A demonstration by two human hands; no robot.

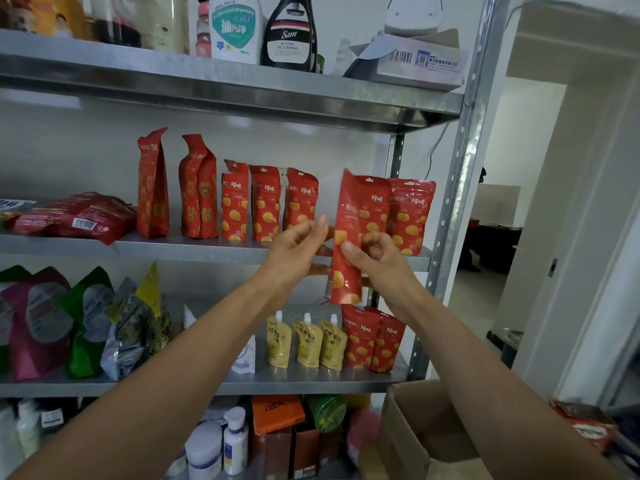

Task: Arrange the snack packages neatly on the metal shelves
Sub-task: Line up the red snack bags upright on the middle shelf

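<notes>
My right hand point(375, 261) grips a red snack pouch with yellow dots point(360, 216) by its lower half, holding it upright in front of the middle metal shelf point(194, 249). My left hand point(298, 247) hovers just left of the pouch, fingers loosely curled, holding nothing. Three matching red pouches point(266, 206) stand in a row on that shelf, and another one point(410, 213) stands behind the held pouch at the right. Two taller red bags point(176, 188) stand further left.
A flat red bag point(76, 216) lies at the shelf's left. The lower shelf holds coloured bags point(83, 323), yellow spout pouches point(306, 342) and two red pouches point(374, 339). Cleaning bottles point(263, 29) stand on top. A cardboard box point(426, 434) sits at the bottom right.
</notes>
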